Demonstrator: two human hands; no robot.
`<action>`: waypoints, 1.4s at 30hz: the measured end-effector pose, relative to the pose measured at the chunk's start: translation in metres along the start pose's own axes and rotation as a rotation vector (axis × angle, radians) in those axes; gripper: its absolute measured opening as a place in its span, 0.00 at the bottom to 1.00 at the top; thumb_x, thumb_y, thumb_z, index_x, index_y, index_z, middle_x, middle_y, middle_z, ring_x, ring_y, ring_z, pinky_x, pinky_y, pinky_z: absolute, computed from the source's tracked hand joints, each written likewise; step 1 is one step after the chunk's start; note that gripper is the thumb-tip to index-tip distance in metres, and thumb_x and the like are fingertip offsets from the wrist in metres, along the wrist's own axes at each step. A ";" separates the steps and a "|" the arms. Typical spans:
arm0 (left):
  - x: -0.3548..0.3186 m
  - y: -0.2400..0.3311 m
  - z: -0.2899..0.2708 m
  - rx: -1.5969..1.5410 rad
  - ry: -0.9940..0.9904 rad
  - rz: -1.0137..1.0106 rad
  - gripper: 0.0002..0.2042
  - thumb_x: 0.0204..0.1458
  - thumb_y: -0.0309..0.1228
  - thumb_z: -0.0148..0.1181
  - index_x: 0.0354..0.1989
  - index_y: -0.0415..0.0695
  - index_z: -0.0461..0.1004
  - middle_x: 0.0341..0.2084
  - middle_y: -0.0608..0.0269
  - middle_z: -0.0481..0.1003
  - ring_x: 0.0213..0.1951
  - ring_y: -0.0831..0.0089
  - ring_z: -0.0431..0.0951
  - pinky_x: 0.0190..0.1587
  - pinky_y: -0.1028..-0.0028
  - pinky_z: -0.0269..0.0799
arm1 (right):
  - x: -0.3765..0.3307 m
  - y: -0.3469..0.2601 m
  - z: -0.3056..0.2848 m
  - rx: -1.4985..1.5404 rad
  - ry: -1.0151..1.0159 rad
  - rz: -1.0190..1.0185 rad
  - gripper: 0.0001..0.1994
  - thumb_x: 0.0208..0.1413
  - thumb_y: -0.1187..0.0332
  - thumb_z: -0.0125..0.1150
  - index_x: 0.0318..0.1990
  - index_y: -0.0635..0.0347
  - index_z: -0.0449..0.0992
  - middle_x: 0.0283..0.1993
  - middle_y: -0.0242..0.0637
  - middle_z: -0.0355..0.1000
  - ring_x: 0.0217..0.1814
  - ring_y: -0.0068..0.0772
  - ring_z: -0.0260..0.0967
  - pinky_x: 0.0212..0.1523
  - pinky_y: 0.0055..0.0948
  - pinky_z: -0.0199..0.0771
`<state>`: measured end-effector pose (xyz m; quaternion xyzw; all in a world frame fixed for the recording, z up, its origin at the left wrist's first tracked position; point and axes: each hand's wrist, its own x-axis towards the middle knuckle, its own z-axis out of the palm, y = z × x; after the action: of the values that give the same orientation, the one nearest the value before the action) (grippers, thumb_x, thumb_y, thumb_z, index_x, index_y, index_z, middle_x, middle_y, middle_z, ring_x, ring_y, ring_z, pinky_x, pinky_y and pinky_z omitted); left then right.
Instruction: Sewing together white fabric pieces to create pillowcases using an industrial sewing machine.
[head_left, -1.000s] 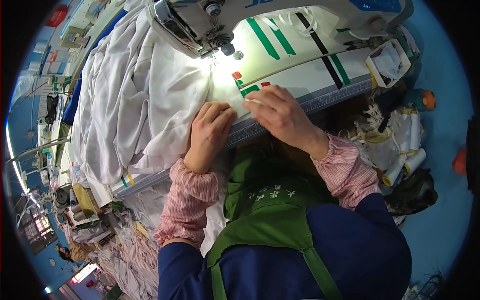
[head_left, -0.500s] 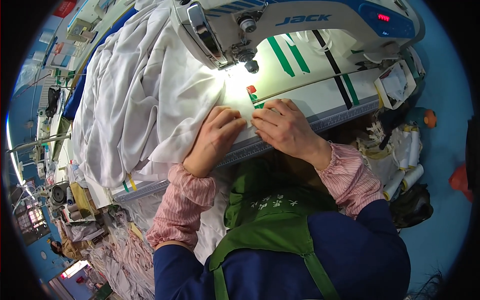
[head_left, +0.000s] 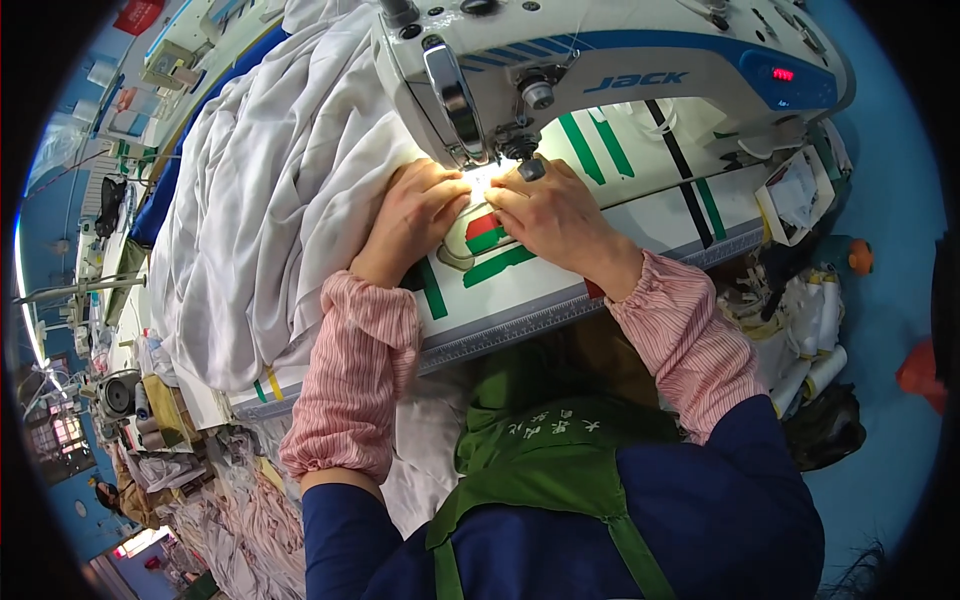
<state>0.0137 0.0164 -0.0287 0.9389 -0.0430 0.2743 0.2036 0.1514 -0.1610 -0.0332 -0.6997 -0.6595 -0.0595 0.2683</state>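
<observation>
A white and blue sewing machine [head_left: 690, 95] stands over the table, its lamp lighting the needle area. My left hand [head_left: 412, 215] is closed on the edge of a large white fabric [head_left: 270, 200], just left of the presser foot. My right hand [head_left: 562, 222] pinches at the fabric's edge on the other side of the light, fingers bent and close to the left fingertips. Glare and the fingers hide most of the edge between them. The fabric lies in loose folds over the table's left side. Red and green tape [head_left: 483, 230] shows in front of the hands.
A measuring tape strip [head_left: 520, 330] runs along the table's front edge. Green and black tape strips [head_left: 680, 170] mark the right side. A small white box [head_left: 797, 195] sits at the right end, above thread cones [head_left: 825, 330]. More cloth [head_left: 240, 530] is heaped at lower left.
Both hands have moved away from me, from the table's front edge up to the needle area, carrying the fabric edge. The red and green tape is now uncovered.
</observation>
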 end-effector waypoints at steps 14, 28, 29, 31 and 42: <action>0.006 -0.004 -0.001 0.063 -0.011 -0.046 0.07 0.46 0.25 0.65 0.34 0.40 0.79 0.29 0.58 0.72 0.37 0.58 0.72 0.44 0.64 0.69 | -0.003 -0.003 -0.006 0.015 0.036 0.093 0.15 0.52 0.58 0.66 0.45 0.52 0.81 0.47 0.37 0.77 0.53 0.48 0.67 0.55 0.42 0.66; 0.111 -0.113 -0.093 0.447 -0.197 -0.411 0.08 0.50 0.31 0.59 0.29 0.41 0.80 0.30 0.46 0.79 0.33 0.48 0.80 0.38 0.55 0.75 | -0.005 -0.001 -0.001 0.016 0.027 0.129 0.13 0.55 0.60 0.64 0.39 0.62 0.75 0.45 0.57 0.70 0.45 0.60 0.67 0.49 0.49 0.70; 0.128 -0.144 -0.088 0.455 -0.091 -0.378 0.11 0.51 0.36 0.60 0.33 0.40 0.80 0.35 0.46 0.79 0.41 0.48 0.79 0.45 0.56 0.75 | -0.007 -0.001 0.000 -0.019 -0.005 0.145 0.14 0.57 0.60 0.61 0.44 0.59 0.76 0.43 0.51 0.73 0.46 0.55 0.70 0.52 0.49 0.68; 0.145 -0.200 -0.062 0.606 0.162 -0.345 0.16 0.51 0.41 0.61 0.35 0.39 0.79 0.33 0.45 0.79 0.39 0.47 0.79 0.45 0.56 0.74 | -0.008 0.000 0.001 -0.015 -0.123 0.253 0.14 0.59 0.61 0.59 0.49 0.55 0.77 0.45 0.44 0.75 0.50 0.51 0.71 0.54 0.51 0.66; 0.082 -0.245 -0.194 -0.206 0.645 -0.425 0.08 0.50 0.28 0.61 0.36 0.38 0.79 0.25 0.59 0.78 0.31 0.65 0.76 0.37 0.69 0.72 | -0.005 0.002 -0.007 -0.023 0.037 0.124 0.14 0.55 0.60 0.65 0.44 0.58 0.80 0.47 0.44 0.74 0.50 0.53 0.68 0.54 0.47 0.66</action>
<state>0.0340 0.3212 0.0760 0.7673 0.1909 0.5009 0.3521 0.1546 -0.1692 -0.0299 -0.7409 -0.6093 -0.0632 0.2754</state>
